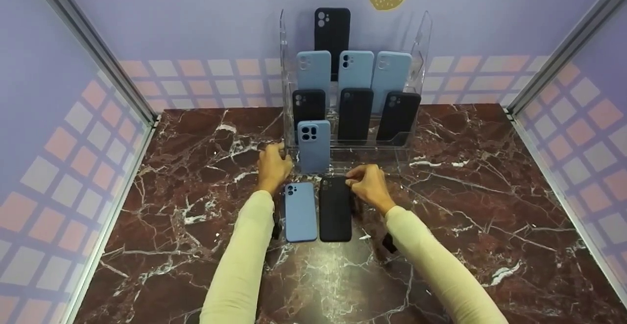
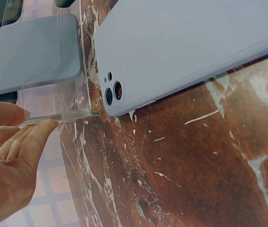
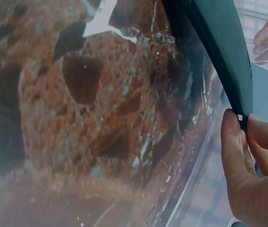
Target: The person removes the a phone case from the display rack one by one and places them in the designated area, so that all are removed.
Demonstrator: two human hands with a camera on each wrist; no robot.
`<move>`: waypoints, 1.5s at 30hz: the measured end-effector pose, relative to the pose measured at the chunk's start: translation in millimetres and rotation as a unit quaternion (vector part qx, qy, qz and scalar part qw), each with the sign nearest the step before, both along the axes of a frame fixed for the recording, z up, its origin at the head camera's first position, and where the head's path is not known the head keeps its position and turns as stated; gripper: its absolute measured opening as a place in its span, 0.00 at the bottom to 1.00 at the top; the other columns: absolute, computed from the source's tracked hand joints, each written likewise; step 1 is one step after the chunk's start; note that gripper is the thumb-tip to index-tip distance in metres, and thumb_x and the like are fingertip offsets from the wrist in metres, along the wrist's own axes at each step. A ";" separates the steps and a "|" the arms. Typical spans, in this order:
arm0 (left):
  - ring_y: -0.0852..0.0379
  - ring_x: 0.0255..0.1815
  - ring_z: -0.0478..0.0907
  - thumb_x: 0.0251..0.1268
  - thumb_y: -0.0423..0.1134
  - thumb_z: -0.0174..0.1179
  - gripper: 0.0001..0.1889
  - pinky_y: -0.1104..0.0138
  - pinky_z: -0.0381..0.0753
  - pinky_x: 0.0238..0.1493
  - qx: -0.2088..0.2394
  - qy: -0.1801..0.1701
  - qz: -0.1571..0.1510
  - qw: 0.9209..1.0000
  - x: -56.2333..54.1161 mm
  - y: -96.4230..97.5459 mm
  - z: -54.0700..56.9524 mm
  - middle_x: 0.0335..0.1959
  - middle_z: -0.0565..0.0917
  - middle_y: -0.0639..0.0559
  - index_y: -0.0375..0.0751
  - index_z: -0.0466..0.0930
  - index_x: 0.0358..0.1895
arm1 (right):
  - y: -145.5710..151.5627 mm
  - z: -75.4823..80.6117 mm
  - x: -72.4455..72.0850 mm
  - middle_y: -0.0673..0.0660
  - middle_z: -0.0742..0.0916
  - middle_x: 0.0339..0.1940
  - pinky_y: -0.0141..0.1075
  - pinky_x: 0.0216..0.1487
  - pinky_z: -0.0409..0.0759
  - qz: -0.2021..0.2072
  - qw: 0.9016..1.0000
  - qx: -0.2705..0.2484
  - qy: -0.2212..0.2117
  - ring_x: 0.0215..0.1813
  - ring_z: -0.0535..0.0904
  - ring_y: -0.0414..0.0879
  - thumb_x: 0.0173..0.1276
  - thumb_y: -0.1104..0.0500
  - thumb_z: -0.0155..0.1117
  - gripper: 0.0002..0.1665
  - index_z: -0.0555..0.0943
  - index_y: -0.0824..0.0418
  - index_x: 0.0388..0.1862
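My left hand (image 1: 273,167) pinches the side edge of a clear acrylic stand (image 2: 72,115) between thumb and fingers, at the stand's lower left. With thumb and fingertips, my right hand (image 1: 370,186) pinches the upper right corner of a black phone case (image 1: 335,211). In the right wrist view this black case appears edge-on, its corner between the fingers (image 3: 233,142). Left of it, a light blue phone case (image 1: 301,213) lies on the marble-patterned table. Another blue case (image 1: 314,147), with a large camera cutout, leans in the stand's lowest tier at left.
Higher tiers hold several black cases, one (image 1: 355,115) in the middle, and blue cases such as the centre one (image 1: 356,71). A single black case (image 1: 332,32) stands at the top. Patterned walls (image 1: 196,30) enclose the table (image 1: 196,265) at the back and sides.
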State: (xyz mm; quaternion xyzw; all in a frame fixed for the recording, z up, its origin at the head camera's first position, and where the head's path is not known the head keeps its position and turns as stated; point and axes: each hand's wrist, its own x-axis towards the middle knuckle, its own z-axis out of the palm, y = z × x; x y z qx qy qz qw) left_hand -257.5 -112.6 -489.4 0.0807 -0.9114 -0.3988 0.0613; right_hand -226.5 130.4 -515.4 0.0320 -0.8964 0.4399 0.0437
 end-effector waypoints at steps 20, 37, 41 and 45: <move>0.39 0.48 0.85 0.63 0.31 0.61 0.18 0.47 0.78 0.52 0.009 0.020 0.006 1.000 -0.3 -0.7 -2.4 0.42 0.90 0.44 0.42 0.87 0.56 | -13.9 -11.6 -5.4 0.58 0.90 0.27 0.42 0.40 0.82 -0.013 0.999 -0.009 -0.044 0.29 0.84 0.46 0.54 0.71 0.72 0.06 0.89 0.65 0.31; 0.38 0.56 0.83 0.64 0.32 0.62 0.24 0.48 0.78 0.57 0.010 0.006 0.010 1.000 -1.1 0.1 -2.3 0.52 0.87 0.40 0.37 0.79 0.65 | -18.7 -15.3 -6.9 0.56 0.91 0.29 0.43 0.43 0.83 -0.009 0.999 -0.010 -0.052 0.30 0.85 0.47 0.56 0.68 0.73 0.05 0.91 0.63 0.33; 0.37 0.55 0.83 0.63 0.32 0.62 0.24 0.47 0.78 0.56 0.008 0.011 0.013 1.000 -0.8 0.7 -2.5 0.50 0.87 0.40 0.38 0.80 0.64 | -17.3 -14.8 -6.4 0.57 0.91 0.29 0.44 0.43 0.84 -0.001 0.999 -0.010 -0.040 0.31 0.87 0.48 0.55 0.68 0.74 0.05 0.90 0.65 0.33; 0.38 0.55 0.83 0.63 0.31 0.62 0.22 0.47 0.78 0.56 0.013 0.012 0.014 1.000 -0.6 0.9 -3.7 0.49 0.88 0.41 0.39 0.82 0.63 | -15.2 -12.3 -5.5 0.58 0.91 0.29 0.44 0.42 0.84 0.007 0.999 -0.011 -0.032 0.32 0.88 0.50 0.55 0.68 0.75 0.04 0.90 0.66 0.32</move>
